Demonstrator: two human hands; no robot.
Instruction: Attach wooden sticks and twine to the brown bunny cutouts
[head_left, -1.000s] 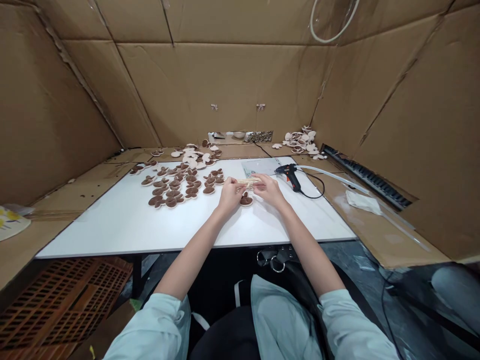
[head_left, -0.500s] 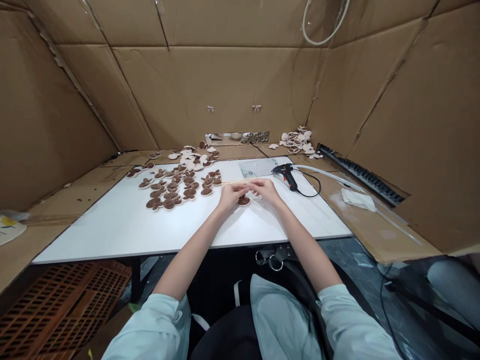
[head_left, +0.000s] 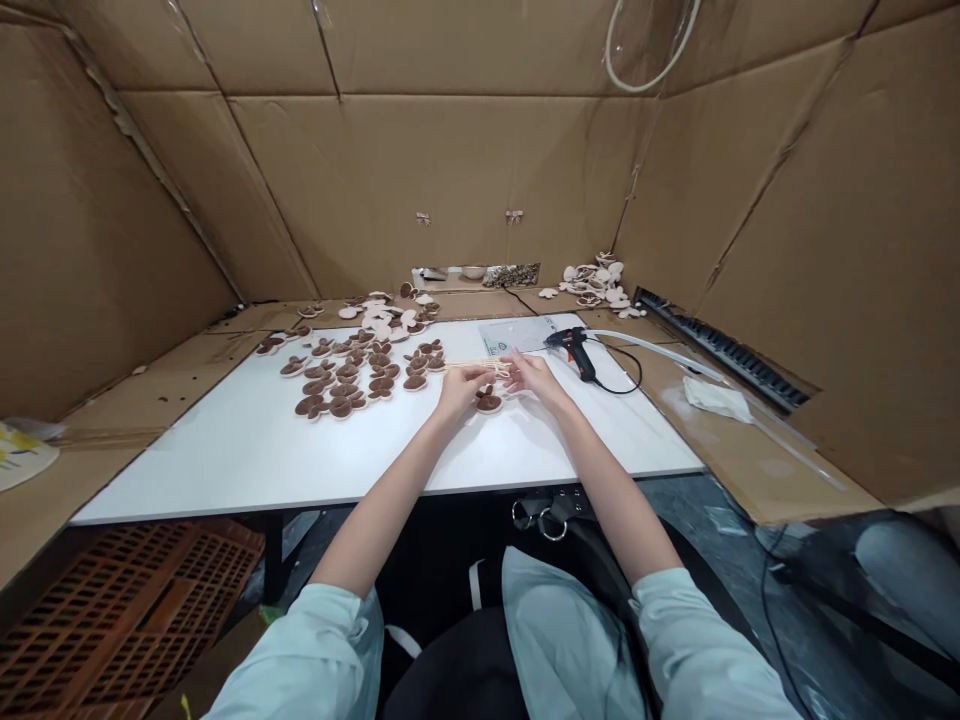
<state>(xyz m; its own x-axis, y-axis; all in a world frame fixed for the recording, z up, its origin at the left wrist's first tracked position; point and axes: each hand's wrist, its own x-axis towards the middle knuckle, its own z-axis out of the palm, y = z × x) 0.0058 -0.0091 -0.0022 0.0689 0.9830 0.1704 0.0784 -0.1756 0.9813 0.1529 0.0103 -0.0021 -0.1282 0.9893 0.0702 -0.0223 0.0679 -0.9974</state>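
Above the white tabletop, a bundle of thin pale cords [head_left: 480, 364] stretches between my hands. My left hand [head_left: 460, 390] is closed, pinching the cords near its fingertips. My right hand [head_left: 534, 378] grips the other end, where the strands loop around its fingers. Just below the fingers lies a brown round-lobed piece with a pale edge [head_left: 489, 403], partly covered by the hands. Many similar brown pieces [head_left: 345, 373] are spread to the left of my left hand. A black hot glue gun [head_left: 576, 352] rests to the right of my right hand.
A clear printed plastic bag [head_left: 504, 338] lies behind the hands. Pale-backed pieces are heaped at the rear left [head_left: 386, 318] and rear right [head_left: 596, 280]. Cardboard walls [head_left: 480, 170] surround the table [head_left: 247, 470]. A folded white cloth [head_left: 716, 398] sits at the right.
My right hand's fingers have lifted and spread slightly away from my left fingertips. More of the pale cords now shows between the hands.
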